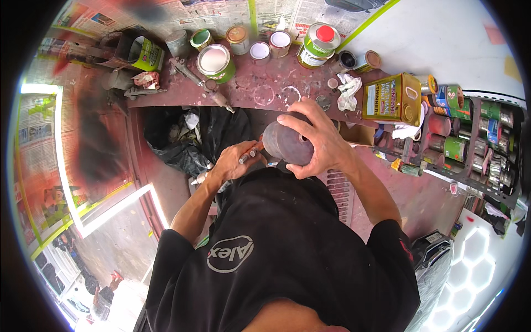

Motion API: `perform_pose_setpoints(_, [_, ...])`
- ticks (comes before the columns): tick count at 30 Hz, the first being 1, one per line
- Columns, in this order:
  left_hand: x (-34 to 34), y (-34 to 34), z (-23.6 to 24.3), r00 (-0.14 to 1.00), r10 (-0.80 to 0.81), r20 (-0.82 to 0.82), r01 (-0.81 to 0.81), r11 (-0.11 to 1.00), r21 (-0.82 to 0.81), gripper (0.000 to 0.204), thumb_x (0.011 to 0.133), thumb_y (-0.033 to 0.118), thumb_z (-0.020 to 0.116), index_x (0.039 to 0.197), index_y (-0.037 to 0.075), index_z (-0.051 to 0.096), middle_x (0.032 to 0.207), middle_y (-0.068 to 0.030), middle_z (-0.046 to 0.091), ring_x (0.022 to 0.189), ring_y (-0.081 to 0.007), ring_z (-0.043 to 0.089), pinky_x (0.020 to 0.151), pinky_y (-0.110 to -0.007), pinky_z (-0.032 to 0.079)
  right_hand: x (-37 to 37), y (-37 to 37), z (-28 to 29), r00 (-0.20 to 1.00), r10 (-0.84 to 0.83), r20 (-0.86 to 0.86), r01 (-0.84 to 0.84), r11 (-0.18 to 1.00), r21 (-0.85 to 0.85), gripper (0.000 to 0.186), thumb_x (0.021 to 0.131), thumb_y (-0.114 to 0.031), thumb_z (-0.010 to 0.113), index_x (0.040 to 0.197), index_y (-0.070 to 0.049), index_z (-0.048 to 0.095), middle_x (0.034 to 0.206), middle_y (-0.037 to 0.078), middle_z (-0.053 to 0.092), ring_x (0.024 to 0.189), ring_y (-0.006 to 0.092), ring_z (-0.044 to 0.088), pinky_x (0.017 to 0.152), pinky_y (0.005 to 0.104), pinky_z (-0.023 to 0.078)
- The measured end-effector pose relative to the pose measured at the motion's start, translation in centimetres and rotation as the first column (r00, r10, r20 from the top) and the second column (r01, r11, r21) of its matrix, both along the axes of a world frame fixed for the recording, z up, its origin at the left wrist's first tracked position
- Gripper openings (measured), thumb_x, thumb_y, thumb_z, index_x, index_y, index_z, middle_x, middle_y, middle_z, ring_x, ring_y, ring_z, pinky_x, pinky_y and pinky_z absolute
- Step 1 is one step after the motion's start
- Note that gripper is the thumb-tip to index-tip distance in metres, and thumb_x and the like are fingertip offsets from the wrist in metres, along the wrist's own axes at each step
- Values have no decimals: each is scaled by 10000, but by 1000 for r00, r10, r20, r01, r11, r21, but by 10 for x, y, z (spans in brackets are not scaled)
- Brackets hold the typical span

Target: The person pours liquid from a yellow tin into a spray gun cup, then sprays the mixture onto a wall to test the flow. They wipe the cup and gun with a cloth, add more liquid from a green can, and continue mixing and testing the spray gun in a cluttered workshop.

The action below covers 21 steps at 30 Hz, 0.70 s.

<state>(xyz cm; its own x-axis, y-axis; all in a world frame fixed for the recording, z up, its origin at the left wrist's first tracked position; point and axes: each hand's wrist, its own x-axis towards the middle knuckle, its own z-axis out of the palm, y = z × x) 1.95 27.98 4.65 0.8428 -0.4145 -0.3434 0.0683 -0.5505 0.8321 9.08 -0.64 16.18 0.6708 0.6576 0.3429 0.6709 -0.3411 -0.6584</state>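
Just below the bench edge, my right hand (319, 139) grips a round, dull grey cup (279, 144) with fingers spread round its top and side. To its left, my left hand (232, 161) is closed on a metal spray gun (249, 155), with small knobs showing above the fingers. The cup sits close against the gun; I cannot tell whether they are joined. Beneath and behind them are a black plastic bag (224, 124) and my dark shirt (293, 232).
The stained bench (249, 95) holds several paint cans (218, 72), another spray gun (215, 93), crumpled paper (348, 91) and a square yellow thinner tin (381, 102). A rack of tins (456, 146) runs along the right. Newspaper-covered walls (83, 138) and light strips edge the left.
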Motion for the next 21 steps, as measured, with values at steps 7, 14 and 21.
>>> perform_pose_setpoints(7, [-10, -11, 9, 988, 140, 59, -145, 986, 85, 351, 994, 255, 704, 1300, 87, 669, 1144, -191, 726, 1055, -435, 701, 876, -478, 546, -11, 22, -11, 956, -294, 4, 294, 956, 17, 815, 696, -318, 886, 1421, -91, 592, 1403, 183, 532, 1186, 427, 560, 1002, 527, 513])
perform_pose_setpoints(14, [-11, 3, -5, 972, 171, 159, -198, 966, 168, 253, 1014, 259, 652, 1195, 81, 657, 1053, -203, 708, 954, -458, 696, 786, -530, 547, -1, 31, -27, 942, -317, -109, 317, 948, -25, 831, 777, -403, 869, 1462, -61, 546, 1378, 205, 541, 1186, 433, 579, 1005, 531, 501])
perform_pose_setpoints(21, [-13, -12, -31, 908, 262, 327, -381, 841, 384, 382, 999, 216, 624, 1359, 92, 587, 1191, -186, 688, 928, -477, 716, 780, -587, 568, 2, 81, -67, 659, -721, -213, 742, 670, 29, 788, 784, -384, 860, 1418, -28, 556, 1317, 231, 582, 1177, 445, 593, 997, 527, 506])
